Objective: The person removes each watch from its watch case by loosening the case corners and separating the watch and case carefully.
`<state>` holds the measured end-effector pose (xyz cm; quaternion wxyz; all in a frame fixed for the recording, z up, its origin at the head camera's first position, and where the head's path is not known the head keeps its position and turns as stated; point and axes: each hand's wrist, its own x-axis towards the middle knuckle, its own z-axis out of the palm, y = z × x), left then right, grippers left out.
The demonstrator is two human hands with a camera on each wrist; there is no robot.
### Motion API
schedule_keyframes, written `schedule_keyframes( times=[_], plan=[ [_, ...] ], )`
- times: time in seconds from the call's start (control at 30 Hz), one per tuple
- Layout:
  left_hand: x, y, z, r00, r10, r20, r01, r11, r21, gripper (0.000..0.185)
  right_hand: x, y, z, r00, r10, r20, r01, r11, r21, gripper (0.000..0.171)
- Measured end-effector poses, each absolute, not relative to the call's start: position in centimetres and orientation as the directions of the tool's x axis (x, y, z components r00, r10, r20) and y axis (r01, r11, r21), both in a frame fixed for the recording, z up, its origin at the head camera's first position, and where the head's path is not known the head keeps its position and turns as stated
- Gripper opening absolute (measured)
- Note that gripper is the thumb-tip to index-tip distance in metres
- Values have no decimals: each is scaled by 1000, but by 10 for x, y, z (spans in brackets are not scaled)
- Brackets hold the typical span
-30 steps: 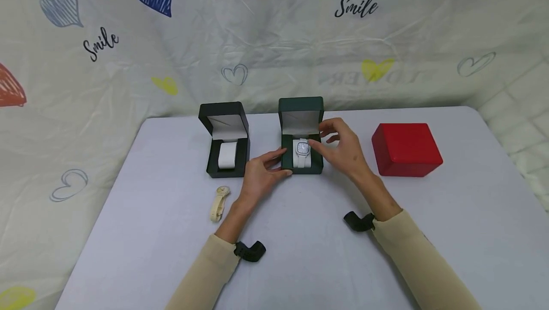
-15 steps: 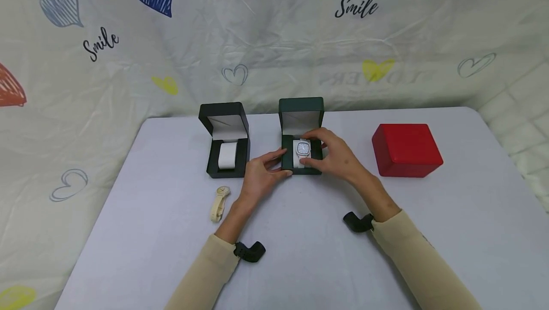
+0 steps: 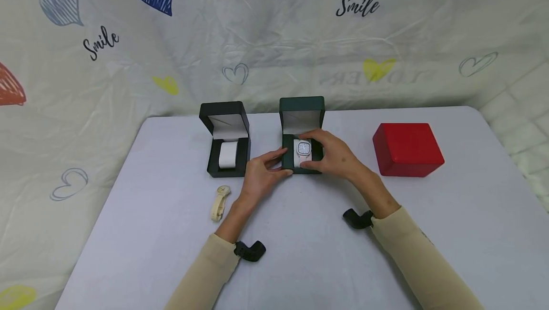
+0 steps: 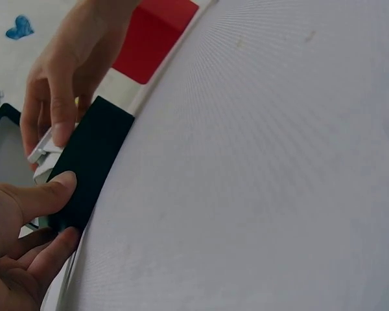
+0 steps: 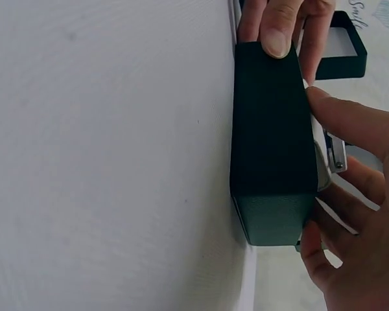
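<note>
In the head view an open green watch box (image 3: pixel 302 104) stands at the back of the table. Inside it a white-strapped wristwatch (image 3: pixel 304 147) sits round a white cushion (image 3: pixel 296 158). My left hand (image 3: pixel 260 176) grips the box's front left corner, thumb on the front wall. My right hand (image 3: pixel 339 156) reaches over from the right, thumb at the near end of the watch and index finger at its far end, pinching it with the cushion. The right wrist view shows the watch case (image 5: pixel 338 153) standing above the box rim, partly hidden by the fingers.
Left of the green box stands an open black watch box (image 3: pixel 228 174) with a white cushion (image 3: pixel 228 155). A cream-strapped wristwatch (image 3: pixel 220 203) lies in front of it. A shut red box (image 3: pixel 409 149) stands at the right. The white table (image 3: pixel 296 253) ends at a printed cloth backdrop.
My right hand has moved from the watch's upper right side to span it, thumb at the near end and index finger at the far end. The left hand keeps its grip.
</note>
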<state>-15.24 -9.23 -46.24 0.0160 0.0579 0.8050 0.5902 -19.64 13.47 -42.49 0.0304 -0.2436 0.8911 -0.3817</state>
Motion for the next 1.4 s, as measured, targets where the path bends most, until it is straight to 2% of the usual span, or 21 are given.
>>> schedule_keyframes(
  times=[0.4,1.0,1.4],
  plan=[
    [-154,-92,-462,-994,106,25,56,305,951,58,-194,133,-421,-859,-474,195,-446,504,-740,68],
    [-152,-92,-463,-993,113,22,53,285,957,59,-191,134,-417,-893,-423,153,-329,383,-863,65],
    [-152,-91,-461,-992,121,35,74,333,940,59,-192,136,-417,-911,-379,164,-303,344,-889,64]
  ],
)
